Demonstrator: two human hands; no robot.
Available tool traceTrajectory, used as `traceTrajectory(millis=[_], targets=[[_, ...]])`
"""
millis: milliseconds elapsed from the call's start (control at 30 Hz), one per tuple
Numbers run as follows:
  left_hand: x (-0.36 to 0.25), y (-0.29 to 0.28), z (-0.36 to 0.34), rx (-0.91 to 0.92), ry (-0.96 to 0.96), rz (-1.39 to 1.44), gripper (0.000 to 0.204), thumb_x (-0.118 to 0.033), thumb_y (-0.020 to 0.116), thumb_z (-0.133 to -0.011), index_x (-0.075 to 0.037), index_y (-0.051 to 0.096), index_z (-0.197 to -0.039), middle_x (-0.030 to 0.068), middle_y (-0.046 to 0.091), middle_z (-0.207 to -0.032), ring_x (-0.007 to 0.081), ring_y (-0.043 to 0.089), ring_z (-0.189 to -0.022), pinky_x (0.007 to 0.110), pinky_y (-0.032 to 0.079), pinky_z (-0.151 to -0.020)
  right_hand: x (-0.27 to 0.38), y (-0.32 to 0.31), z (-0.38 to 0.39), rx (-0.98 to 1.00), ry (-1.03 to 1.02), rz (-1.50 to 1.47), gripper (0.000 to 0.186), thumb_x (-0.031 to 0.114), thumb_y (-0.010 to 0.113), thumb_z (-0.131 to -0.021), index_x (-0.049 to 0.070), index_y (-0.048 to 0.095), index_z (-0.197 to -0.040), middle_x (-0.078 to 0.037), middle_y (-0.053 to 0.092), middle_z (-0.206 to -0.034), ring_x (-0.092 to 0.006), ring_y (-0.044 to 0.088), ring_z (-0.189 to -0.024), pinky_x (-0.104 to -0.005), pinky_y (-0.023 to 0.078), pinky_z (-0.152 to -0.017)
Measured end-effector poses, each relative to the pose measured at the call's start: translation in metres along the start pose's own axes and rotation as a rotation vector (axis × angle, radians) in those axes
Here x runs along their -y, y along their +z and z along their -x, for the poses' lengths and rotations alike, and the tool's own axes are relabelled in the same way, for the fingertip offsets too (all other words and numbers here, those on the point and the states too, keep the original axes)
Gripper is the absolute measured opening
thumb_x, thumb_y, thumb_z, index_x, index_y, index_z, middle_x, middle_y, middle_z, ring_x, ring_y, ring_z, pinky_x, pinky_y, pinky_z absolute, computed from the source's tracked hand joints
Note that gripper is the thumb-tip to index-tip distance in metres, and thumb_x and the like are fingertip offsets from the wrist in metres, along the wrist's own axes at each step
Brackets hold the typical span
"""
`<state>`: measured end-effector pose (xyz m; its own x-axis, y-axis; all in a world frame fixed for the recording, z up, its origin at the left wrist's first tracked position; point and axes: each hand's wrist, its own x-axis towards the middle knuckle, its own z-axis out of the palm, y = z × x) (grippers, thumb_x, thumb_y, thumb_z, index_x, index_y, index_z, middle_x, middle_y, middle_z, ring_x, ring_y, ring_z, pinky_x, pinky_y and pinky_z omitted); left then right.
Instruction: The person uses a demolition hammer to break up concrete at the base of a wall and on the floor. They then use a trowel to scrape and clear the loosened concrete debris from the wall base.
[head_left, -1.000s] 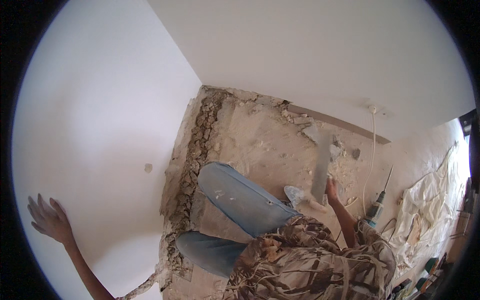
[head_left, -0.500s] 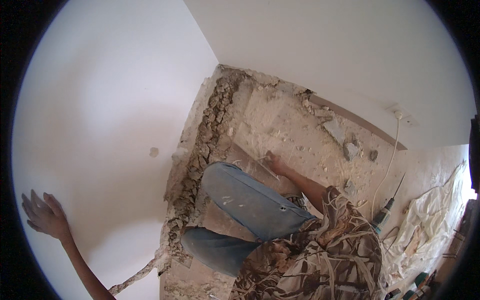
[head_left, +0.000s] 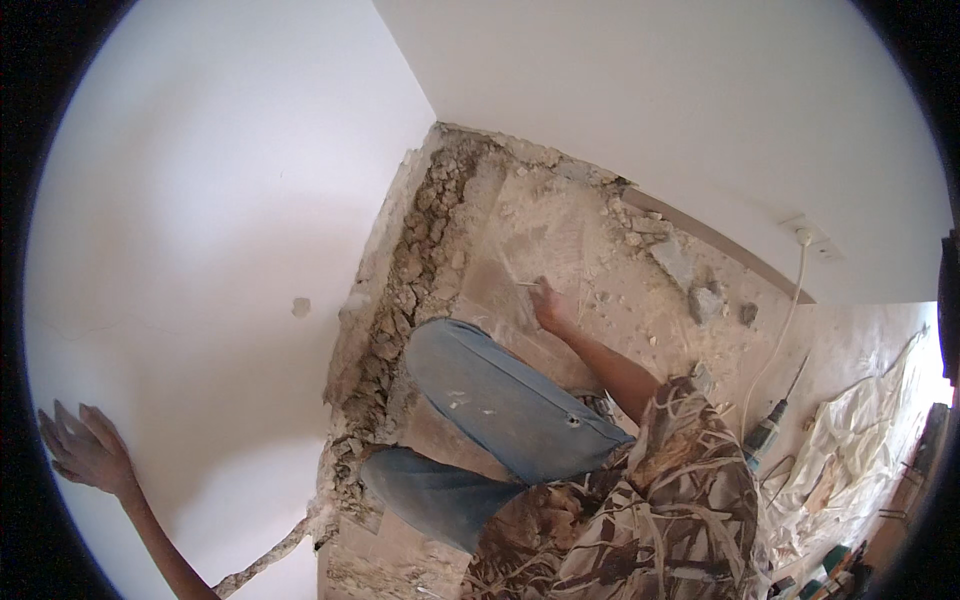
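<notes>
My left hand (head_left: 88,448) rests on the white wall (head_left: 200,250) at the left, its fingers spread. Out past my right knee, my right hand (head_left: 548,306) is closed low over the dusty floor (head_left: 580,250). A thin pale handle (head_left: 525,284) sticks out of this fist. It seems to belong to a wide, flat scraper-like tool, whose blade is smeared by motion and hard to make out. Beside it, a rough trench of broken rubble (head_left: 412,250) runs along the foot of the left wall up to the corner.
Loose chunks of debris (head_left: 705,300) lie by the right wall. A white cord (head_left: 790,320) hangs from a wall socket (head_left: 812,236). Farther right are a drill (head_left: 765,435) with a long bit and a crumpled pale sheet (head_left: 850,440). My bent knees (head_left: 500,395) are beside the trench.
My right hand has moved a little farther away from me across the floor, and the tool in it has turned. The left hand stays on the wall.
</notes>
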<state>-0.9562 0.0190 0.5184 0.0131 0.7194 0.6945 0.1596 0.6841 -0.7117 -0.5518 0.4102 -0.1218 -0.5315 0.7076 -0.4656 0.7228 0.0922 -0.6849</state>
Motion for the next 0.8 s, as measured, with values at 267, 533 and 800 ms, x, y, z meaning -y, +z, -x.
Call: traceTrajectory(millis=[267, 533, 800], targets=[[-0.004, -0.007, -0.003, -0.035, 0.039, 0.019, 0.053, -0.052, 0.04, -0.1, -0.017, 0.053, -0.138, 0.0041, 0.043, -0.15, 0.0241, 0.036, -0.141, 0.061, 0.022, -0.112, 0.066, -0.009, -0.078, -0.481, 0.182, -0.312, 0.058, 0.042, 0.044, -0.099, 0.002, 0.044, -0.14, -0.03, 0.062, -0.116, -0.0455, 0.061, -0.107, -0.0507, 0.047, -0.092], [-0.009, -0.01, -0.007, -0.077, 0.057, 0.07, 0.053, -0.05, 0.041, -0.101, -0.017, 0.051, -0.141, 0.0052, 0.041, -0.152, 0.0242, 0.034, -0.142, 0.06, 0.023, -0.111, 0.073, 0.007, -0.115, -0.478, 0.21, -0.243, 0.054, 0.039, 0.046, -0.097, 0.01, 0.042, -0.143, -0.028, 0.065, -0.111, -0.0443, 0.064, -0.1, -0.0507, 0.049, -0.085], [-0.012, -0.009, -0.005, -0.047, 0.011, 0.04, 0.055, -0.054, 0.035, -0.101, -0.019, 0.05, -0.14, 0.0017, 0.04, -0.152, 0.021, 0.034, -0.142, 0.057, 0.02, -0.115, -0.001, -0.036, -0.057, -0.579, 0.44, -0.328, 0.058, 0.035, 0.051, -0.094, 0.011, 0.04, -0.146, -0.025, 0.066, -0.112, -0.0407, 0.065, -0.102, -0.048, 0.05, -0.088]])
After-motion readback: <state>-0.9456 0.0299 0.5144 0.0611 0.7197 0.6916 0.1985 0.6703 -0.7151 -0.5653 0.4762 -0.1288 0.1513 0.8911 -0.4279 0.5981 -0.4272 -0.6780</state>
